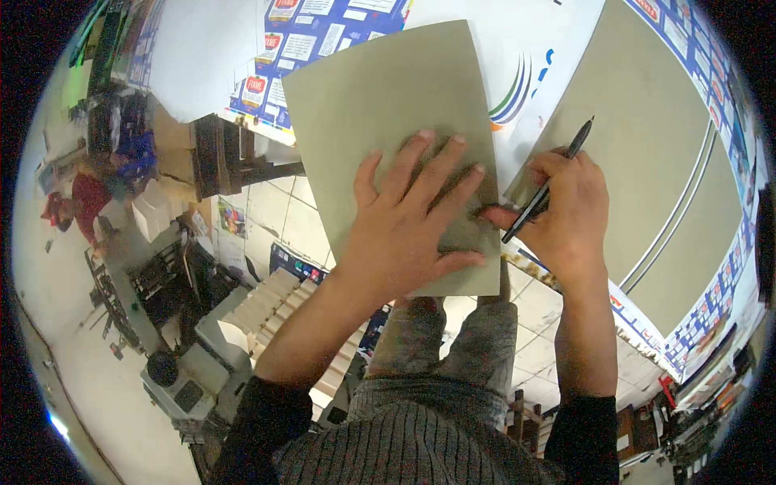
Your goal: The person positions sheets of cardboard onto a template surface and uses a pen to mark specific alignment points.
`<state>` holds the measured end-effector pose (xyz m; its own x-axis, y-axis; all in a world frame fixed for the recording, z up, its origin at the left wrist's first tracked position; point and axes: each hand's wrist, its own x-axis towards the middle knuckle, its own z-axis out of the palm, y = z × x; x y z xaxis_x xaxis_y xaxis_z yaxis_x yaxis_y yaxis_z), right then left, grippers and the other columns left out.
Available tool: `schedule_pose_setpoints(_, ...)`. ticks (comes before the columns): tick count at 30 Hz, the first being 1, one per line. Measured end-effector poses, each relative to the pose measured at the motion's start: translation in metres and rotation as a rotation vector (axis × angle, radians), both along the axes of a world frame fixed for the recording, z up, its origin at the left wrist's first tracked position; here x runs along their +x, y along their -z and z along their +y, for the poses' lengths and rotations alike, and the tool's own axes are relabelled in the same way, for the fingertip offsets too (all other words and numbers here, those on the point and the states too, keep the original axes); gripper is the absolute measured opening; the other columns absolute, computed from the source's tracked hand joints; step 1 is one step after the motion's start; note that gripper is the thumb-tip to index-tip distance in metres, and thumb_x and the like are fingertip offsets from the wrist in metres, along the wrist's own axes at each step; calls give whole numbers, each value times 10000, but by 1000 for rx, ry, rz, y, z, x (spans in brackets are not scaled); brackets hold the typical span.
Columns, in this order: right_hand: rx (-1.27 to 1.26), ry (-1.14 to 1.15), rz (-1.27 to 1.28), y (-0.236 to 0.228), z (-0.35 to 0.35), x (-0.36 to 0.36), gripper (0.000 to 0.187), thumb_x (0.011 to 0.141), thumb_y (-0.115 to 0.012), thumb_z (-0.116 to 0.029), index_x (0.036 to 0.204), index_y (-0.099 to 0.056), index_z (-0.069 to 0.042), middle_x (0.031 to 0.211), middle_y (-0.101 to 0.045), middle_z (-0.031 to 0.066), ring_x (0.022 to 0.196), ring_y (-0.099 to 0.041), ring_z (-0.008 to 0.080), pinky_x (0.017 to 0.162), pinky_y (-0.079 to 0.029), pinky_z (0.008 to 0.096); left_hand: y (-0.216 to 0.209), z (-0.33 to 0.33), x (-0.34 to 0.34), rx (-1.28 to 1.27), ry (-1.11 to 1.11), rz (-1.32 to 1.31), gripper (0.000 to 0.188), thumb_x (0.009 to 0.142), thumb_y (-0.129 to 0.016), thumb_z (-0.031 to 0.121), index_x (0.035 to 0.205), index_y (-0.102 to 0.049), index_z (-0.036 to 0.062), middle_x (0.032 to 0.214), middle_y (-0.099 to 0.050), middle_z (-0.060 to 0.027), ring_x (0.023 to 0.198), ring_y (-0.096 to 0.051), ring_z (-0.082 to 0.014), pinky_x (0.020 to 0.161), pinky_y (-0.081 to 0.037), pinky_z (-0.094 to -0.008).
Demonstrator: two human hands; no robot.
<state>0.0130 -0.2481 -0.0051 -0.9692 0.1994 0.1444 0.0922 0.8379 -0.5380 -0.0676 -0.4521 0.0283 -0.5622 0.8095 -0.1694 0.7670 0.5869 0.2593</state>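
My left hand (408,206) lies flat with fingers spread on a grey-green board sheet (380,93). The near end of this sheet juts past the table edge, over my legs. At its right edge, my right hand (572,206) holds a slim black pen (579,141) slantwise, with the pointed end up and away from the board. The right thumb reaches toward the board's edge; whether it grips the edge I cannot tell. Farther right lies a second grey-green board (618,105), with two thin pale curved lines (672,214) across it.
Blue-and-white printed sheets (311,40) and a white sheet with coloured arcs (517,73) cover the table under the boards. Below on the left are a stack of pale blocks (279,311), a grey machine (190,388), a dark wooden frame (234,158) and a tiled floor (275,212).
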Motion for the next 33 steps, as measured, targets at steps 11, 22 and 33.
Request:
schedule_pose_setpoints(11, -233, 63, 84, 9, 5, 5, 375, 782, -780, -280, 1018, -586, -62, 874, -641, 126, 812, -604, 356, 745, -463, 451, 12, 1, -3, 28, 35, -32, 986, 612, -722, 710, 1440, -481, 232, 1593, -299, -48, 1475, -216, -364, 1077, -126, -751)
schedule_pose_setpoints(22, -554, 105, 203, -2, 8, 4, 284, 925, -617, -285, 1052, -694, -43, 880, -661, 133, 809, -619, 313, 750, -477, 410, 11, 1, -3, 8, 32, -26, 957, 646, -688, 727, 1441, -478, 236, 1585, -303, -52, 1476, -208, -364, 1066, -134, -764)
schedule_pose_setpoints(33, -348, -19, 181, -3, 10, 3, 90, 845, -692, -149, 892, -724, -78, 773, -680, 75, 697, -619, 265, 667, -431, 386, 11, 2, -4, 6, 33, -44, 954, 640, -703, 717, 1437, -483, 241, 1590, -286, -47, 1481, -190, -357, 1079, -113, -762)
